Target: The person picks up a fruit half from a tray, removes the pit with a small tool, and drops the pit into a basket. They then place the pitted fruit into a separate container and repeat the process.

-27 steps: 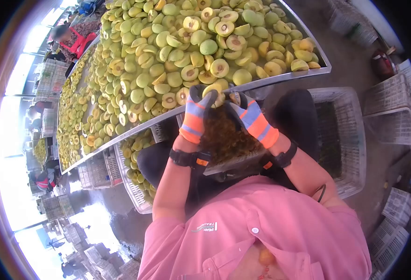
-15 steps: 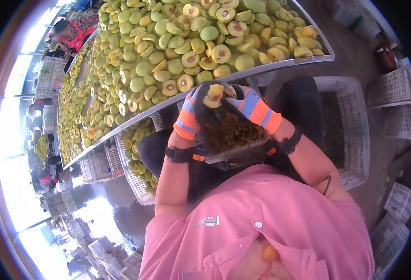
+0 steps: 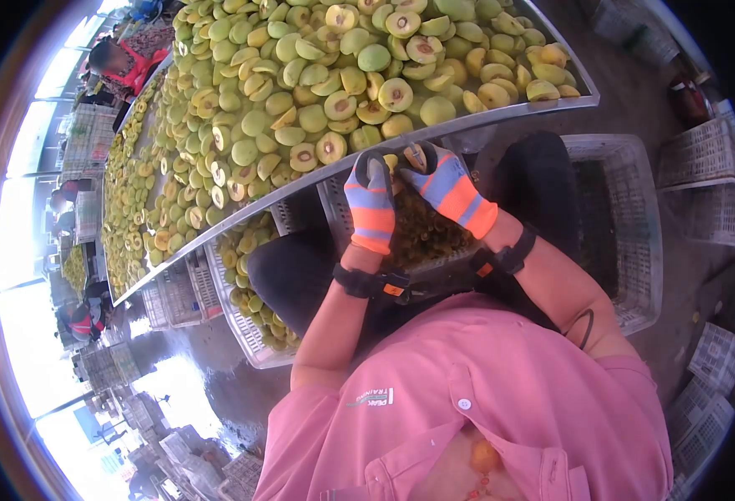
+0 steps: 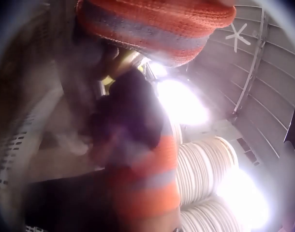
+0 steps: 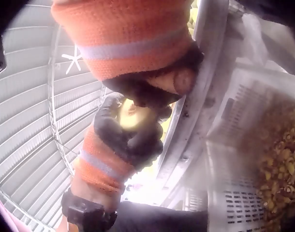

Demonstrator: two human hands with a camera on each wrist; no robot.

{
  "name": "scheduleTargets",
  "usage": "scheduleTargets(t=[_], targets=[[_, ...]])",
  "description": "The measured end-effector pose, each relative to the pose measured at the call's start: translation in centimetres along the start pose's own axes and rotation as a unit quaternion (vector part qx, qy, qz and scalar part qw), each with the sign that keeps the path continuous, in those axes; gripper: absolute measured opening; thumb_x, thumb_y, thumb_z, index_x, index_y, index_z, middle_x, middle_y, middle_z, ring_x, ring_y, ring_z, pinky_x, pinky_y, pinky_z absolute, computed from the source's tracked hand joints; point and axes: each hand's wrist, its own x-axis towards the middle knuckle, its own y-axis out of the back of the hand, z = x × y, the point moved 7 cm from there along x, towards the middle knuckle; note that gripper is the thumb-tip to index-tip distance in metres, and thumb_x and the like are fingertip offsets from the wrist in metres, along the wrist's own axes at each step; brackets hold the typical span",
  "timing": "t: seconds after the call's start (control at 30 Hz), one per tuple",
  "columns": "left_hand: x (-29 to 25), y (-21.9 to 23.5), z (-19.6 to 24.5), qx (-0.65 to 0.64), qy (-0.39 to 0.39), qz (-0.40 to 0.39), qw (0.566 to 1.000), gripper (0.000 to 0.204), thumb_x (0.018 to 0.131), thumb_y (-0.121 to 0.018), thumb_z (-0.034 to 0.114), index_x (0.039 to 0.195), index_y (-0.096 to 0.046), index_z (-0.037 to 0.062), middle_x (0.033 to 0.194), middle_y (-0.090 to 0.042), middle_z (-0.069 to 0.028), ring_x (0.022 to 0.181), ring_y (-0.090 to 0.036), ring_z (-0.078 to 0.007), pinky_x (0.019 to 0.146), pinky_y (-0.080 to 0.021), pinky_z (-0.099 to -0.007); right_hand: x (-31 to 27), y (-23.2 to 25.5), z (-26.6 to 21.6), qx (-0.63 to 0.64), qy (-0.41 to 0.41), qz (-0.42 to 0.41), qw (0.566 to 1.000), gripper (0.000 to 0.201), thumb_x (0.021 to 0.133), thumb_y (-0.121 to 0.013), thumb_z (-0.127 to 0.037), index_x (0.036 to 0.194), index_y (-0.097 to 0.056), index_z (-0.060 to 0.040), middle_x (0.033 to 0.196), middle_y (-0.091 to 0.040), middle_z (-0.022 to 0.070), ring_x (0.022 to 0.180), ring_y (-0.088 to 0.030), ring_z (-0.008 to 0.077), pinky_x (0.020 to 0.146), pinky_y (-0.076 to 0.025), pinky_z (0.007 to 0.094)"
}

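Both hands wear striped orange and blue-grey gloves with dark palms and meet just below the tray's near edge. My left hand (image 3: 371, 202) grips a yellow-green fruit half (image 5: 132, 116), its cut face showing in the right wrist view. Only a sliver of that fruit shows in the head view. Curled round a tool with a round wooden handle (image 5: 183, 82), my right hand (image 3: 452, 190) is right against the fruit; the tool's working end is hidden. Beyond them, a metal-rimmed tray (image 3: 501, 136) bears a heap of halved yellow-green fruit (image 3: 300, 92).
Between the knees stands a crate of brown and yellow scraps (image 5: 283, 169). A white crate (image 3: 269, 355) with fruit halves is by the left leg, another crate (image 3: 647, 250) by the right. Stacked crates (image 3: 705, 167) stand farther right. A person in red (image 3: 129, 67) sits across the tray.
The left hand first drew the fruit half back from the tray edge, cut face up, then turned and moved right, mostly hiding it. The right hand stays beside it with the tool.
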Motion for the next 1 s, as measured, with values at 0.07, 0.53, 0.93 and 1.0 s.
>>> scheduleTargets(t=[0.07,0.53,0.93,1.0], targets=[[-0.4,0.3,-0.2,0.027,-0.016,0.032,0.999,0.018,0.092,-0.052,0.007,0.105,-0.062,-0.0010,0.091,-0.064,-0.0026,0.080,-0.055,-0.0092,0.072,-0.045,-0.0242,0.2,-0.4,0.2,0.038,-0.031,-0.031,0.998,0.020,0.079,-0.071,-0.013,0.095,-0.068,-0.0022,0.088,-0.071,0.0110,0.078,-0.067,0.0210,0.069,-0.051,0.0336],[1.1,1.9,3.1,0.283,-0.239,0.009,0.929,0.023,0.087,-0.051,-0.001,0.108,-0.060,-0.0016,0.096,-0.061,-0.0090,0.090,-0.059,-0.0185,0.080,-0.049,-0.0289,-1.6,-1.9,0.3,0.136,-0.056,-0.138,0.979,0.017,0.084,-0.068,-0.012,0.097,-0.066,-0.0020,0.083,-0.066,0.0032,0.078,-0.055,0.0078,0.070,-0.047,0.0290],[0.1,0.1,4.1,0.179,-0.207,-0.027,0.962,0.024,0.089,-0.052,0.006,0.111,-0.056,-0.0031,0.102,-0.059,-0.0159,0.092,-0.060,-0.0253,0.081,-0.049,-0.0329,-2.5,-1.8,-0.7,0.096,-0.270,-0.193,0.938,0.032,0.083,-0.065,-0.033,0.096,-0.063,-0.0028,0.062,-0.053,0.0015,0.042,-0.047,0.0128,0.034,-0.038,0.0304],[-0.2,-0.1,3.9,0.148,-0.158,-0.021,0.976,0.024,0.090,-0.050,0.005,0.113,-0.055,-0.0017,0.101,-0.059,-0.0138,0.094,-0.058,-0.0217,0.084,-0.047,-0.0312,-2.6,-1.9,-0.4,0.096,-0.283,-0.201,0.933,0.031,0.083,-0.065,-0.032,0.095,-0.063,-0.0024,0.061,-0.053,0.0023,0.042,-0.048,0.0139,0.033,-0.039,0.0321]])
